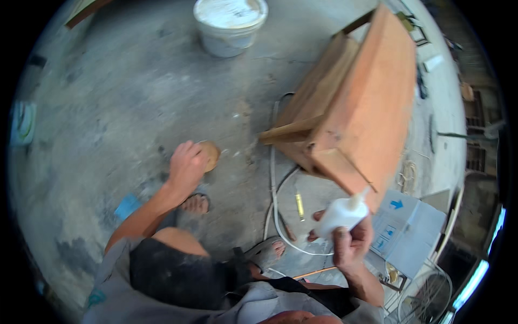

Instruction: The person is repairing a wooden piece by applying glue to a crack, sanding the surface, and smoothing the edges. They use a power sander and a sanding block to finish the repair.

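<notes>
Right here, the right hand [354, 238] is clasping a white bottle [341, 217], its nozzle [357, 200] pointing toward the wooden furniture [372, 108]; meanwhile, the left hand [186, 162] is gripping a round tan disc [212, 156] over concrete floor [124, 108]!

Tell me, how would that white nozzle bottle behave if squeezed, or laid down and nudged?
The white nozzle bottle is probably fairly light, since the right hand alone holds it, though how full it is can't be told. Its smooth, plastic-looking wall may flex and feel slightly slippery. Laid down, its rounded body could roll.
</notes>
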`<state>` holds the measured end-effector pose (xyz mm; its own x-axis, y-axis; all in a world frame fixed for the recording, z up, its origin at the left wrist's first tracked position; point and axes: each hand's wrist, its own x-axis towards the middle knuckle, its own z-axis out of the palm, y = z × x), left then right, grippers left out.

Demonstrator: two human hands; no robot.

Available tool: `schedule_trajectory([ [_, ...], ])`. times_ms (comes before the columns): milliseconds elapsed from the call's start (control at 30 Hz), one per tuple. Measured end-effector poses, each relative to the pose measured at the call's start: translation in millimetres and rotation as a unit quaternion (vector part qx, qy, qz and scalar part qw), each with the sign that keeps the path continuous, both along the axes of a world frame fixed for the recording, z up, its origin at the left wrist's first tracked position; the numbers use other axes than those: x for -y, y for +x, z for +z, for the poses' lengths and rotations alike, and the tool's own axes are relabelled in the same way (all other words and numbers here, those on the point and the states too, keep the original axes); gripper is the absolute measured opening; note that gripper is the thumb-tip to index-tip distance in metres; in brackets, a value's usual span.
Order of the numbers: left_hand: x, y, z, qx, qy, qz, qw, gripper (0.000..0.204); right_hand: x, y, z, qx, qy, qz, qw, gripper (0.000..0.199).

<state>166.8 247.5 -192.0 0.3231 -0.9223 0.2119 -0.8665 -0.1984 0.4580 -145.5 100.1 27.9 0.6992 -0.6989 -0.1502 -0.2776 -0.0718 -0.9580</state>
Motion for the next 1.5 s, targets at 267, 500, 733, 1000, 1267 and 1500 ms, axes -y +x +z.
schedule_trajectory([
  [267, 11, 1, -34, 0.135, 0.191, -0.094, 0.968, 0.012, 0, 1, 7, 0.046, 0.065, -0.046, 0.996, 0.054],
  [500, 14, -1, -53, 0.174, 0.205, -0.110, 0.957, 0.012, 11, 0, 11, 0.076, 0.069, -0.031, 0.994, 0.049],
  [733, 9, 3, -45, 0.148, 0.152, -0.107, 0.971, 0.017, 12, 0, 7, 0.083, 0.070, -0.031, 0.994, 0.044],
  [1000, 61, -24, 101, -0.454, -0.114, -0.065, 0.881, 0.010, 13, 0, 7, 0.081, 0.065, -0.039, 0.994, 0.040],
  [1267, 109, -37, 152, -0.475, -0.177, -0.125, 0.853, 0.012, 8, 4, 11, 0.083, 0.063, -0.039, 0.994, 0.043],
  [1500, 118, -41, 156, -0.448, -0.193, -0.125, 0.864, 0.013, 9, 2, 10, 0.097, 0.073, -0.024, 0.992, 0.044],
])
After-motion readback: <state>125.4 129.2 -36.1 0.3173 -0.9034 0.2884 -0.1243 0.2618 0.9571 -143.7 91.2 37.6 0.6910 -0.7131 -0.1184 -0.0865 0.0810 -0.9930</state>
